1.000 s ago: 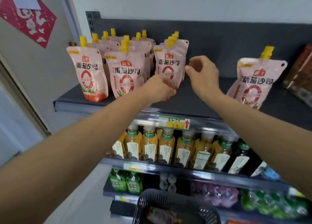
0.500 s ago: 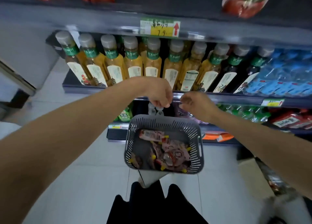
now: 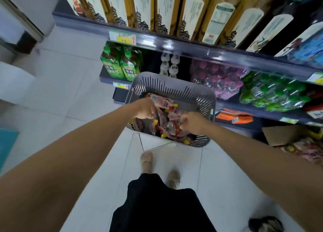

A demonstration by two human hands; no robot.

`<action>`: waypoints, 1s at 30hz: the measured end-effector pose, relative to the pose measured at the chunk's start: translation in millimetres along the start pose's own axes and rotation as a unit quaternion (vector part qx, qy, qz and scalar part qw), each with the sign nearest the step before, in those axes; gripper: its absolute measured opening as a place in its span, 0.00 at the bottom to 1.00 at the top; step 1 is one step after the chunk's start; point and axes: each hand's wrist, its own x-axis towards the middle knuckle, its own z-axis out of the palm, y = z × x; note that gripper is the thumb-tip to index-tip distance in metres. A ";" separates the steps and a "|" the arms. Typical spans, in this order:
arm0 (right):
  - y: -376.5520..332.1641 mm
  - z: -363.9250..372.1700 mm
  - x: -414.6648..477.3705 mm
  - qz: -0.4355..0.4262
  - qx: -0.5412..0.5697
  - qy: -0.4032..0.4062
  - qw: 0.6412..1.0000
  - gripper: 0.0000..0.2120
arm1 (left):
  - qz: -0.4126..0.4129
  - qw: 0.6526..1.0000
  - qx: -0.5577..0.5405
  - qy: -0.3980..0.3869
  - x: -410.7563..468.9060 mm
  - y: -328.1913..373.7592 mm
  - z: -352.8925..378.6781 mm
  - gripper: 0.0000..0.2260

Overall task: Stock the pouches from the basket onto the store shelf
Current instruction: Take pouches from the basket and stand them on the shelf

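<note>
- Tiles (image 3: 61, 95), pale, fill the left of my feed.
- Two green bottles (image 3: 120, 64) stand on a low shelf (image 3: 106, 77), just left of the basket (image 3: 174, 82).
- On my screen the left hand (image 3: 145, 109) reaches into the basket's left half, fingers curled down among the pouches (image 3: 166, 113); I cannot tell whether they clamp one.
- That grey slotted basket stands in front of the lower shelves, and the pouches, pink with yellow caps, lie heaped inside it.
- I see the right hand (image 3: 192, 122) over the basket's right half, fingers curled tight on one pouch (image 3: 173, 127) of the heap.
- Purple bottles (image 3: 216, 79) sit on the shelving behind the basket's right corner, with more green ones further right.
</note>
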 end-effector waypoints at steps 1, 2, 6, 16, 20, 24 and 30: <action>4.6 5.7 2.9 0.006 0.007 0.002 1.000 0.15 | -0.010 1.000 -0.021 0.012 2.4 -2.3 6.0 0.11; 9.6 10.3 5.7 0.011 0.018 0.008 1.000 0.14 | -0.019 0.999 -0.036 0.021 4.8 -3.4 11.4 0.12; 30.5 25.0 27.3 0.050 0.085 0.040 0.994 0.08 | -0.042 0.998 -0.046 0.022 27.2 -9.5 37.1 0.15; 103.3 89.4 104.1 0.270 0.308 0.023 0.912 0.22 | -0.055 0.989 -0.131 0.036 83.0 -12.0 61.9 0.17; 101.8 99.3 117.6 0.330 0.484 0.032 0.810 0.20 | -0.107 0.947 -0.302 0.030 94.0 -9.5 70.2 0.19; 104.2 100.9 133.8 0.365 0.548 0.049 0.751 0.12 | -0.204 0.909 -0.357 -0.063 107.7 -21.6 80.5 0.23; 114.4 118.5 152.3 0.385 0.587 0.048 0.711 0.20 | -0.213 0.897 -0.344 -0.180 118.7 -33.3 81.8 0.12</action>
